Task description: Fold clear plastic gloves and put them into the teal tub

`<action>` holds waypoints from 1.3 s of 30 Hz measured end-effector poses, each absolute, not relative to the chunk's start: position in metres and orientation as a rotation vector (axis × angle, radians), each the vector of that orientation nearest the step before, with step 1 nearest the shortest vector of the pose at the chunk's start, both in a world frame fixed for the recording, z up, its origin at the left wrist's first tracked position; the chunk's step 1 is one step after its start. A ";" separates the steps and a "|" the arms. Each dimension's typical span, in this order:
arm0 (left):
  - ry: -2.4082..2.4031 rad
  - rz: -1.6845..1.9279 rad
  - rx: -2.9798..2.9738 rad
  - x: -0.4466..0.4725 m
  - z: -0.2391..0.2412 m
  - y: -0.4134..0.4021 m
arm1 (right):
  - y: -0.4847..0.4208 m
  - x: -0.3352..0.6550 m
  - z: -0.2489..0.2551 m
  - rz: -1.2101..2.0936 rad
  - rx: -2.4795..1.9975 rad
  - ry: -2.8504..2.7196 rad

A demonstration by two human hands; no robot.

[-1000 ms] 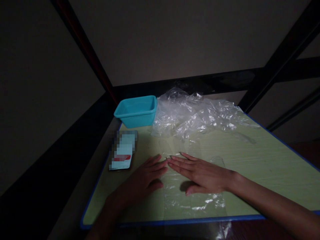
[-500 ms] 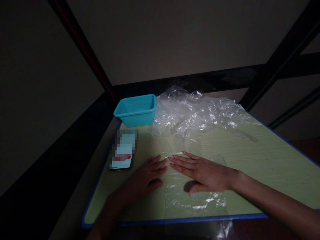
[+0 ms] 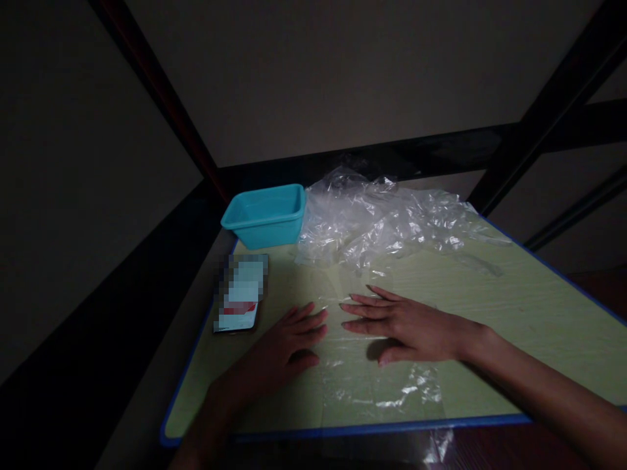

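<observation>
Hands flat: our left hand (image 3: 289, 346) and right hand (image 3: 406, 323) are open, palms down on the clear plastic sheet (image 3: 372, 382) at the table's (image 3: 539, 313) near edge. Risk, we judge: thin film wrinkles or slides if 1 palm drags unevenly.

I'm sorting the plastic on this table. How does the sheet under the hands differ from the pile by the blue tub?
The sheet under the hands lies flat on the table; the pile is crumpled and heaped. The left hand and right hand press on the sheet; nothing touches the pile. The sheet reaches the near edge; the pile sits far, beside the tub. Both are clear, shiny plastic.
</observation>
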State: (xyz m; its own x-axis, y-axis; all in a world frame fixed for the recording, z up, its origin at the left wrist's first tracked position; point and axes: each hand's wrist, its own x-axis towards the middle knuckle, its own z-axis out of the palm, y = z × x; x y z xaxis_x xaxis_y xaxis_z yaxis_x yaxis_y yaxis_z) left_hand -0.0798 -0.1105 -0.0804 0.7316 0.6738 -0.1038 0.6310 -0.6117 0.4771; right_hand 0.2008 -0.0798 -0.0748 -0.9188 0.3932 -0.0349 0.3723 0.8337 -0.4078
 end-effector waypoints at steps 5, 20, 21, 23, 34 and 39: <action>0.975 0.127 2.430 -0.081 -0.081 -0.109 | -0.077 0.205 -0.070 0.676 -0.646 -2.944; 0.980 0.105 2.485 -0.082 -0.084 -0.109 | -0.070 0.216 -0.060 0.630 -0.580 -2.907; 0.986 0.104 2.496 -0.082 -0.083 -0.109 | -0.069 0.216 -0.060 0.613 -0.585 -2.897; 1.002 0.126 2.521 -0.082 -0.083 -0.110 | -0.066 0.218 -0.061 0.572 -0.618 -2.866; 1.039 0.307 2.644 -0.082 -0.080 -0.112 | -0.046 0.245 -0.067 0.317 -0.834 -2.781; 1.033 0.377 2.682 -0.083 -0.081 -0.114 | -0.043 0.250 -0.067 0.189 -0.862 -2.795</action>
